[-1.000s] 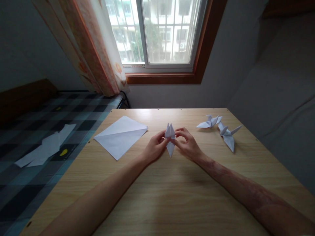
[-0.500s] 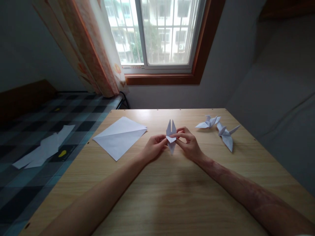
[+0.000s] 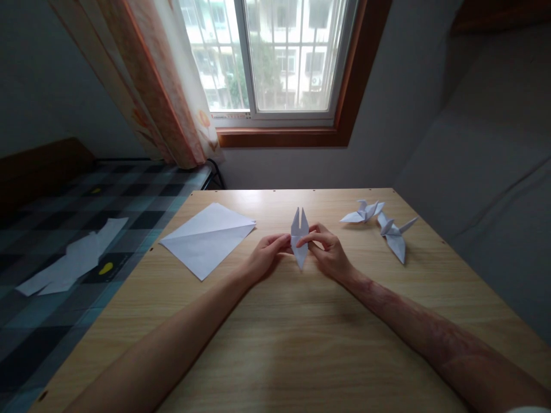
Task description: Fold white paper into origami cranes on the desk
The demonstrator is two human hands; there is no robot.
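A small folded white paper piece (image 3: pixel 299 238), narrow with two points at its top and one at its bottom, lies on the wooden table (image 3: pixel 275 344) between my hands. My left hand (image 3: pixel 263 259) pinches its left edge with curled fingers. My right hand (image 3: pixel 328 252) pinches its right side, fingertips pressed on the paper. To the left lies a white paper sheet (image 3: pixel 206 238) creased along a diagonal. Two finished white paper cranes sit at the right: the far crane (image 3: pixel 362 212) and the near crane (image 3: pixel 394 235).
A bed with a checked cover (image 3: pixel 64 229) stands left of the table, with white paper strips (image 3: pixel 69 263) on it. A window (image 3: pixel 275 57) and a patterned curtain (image 3: pixel 163 86) are behind the table. A grey wall runs along the right.
The paper piece went from a wider, shorter shape to a narrower one as side flaps were folded inward. Both hands stayed on it, shifting only slightly.
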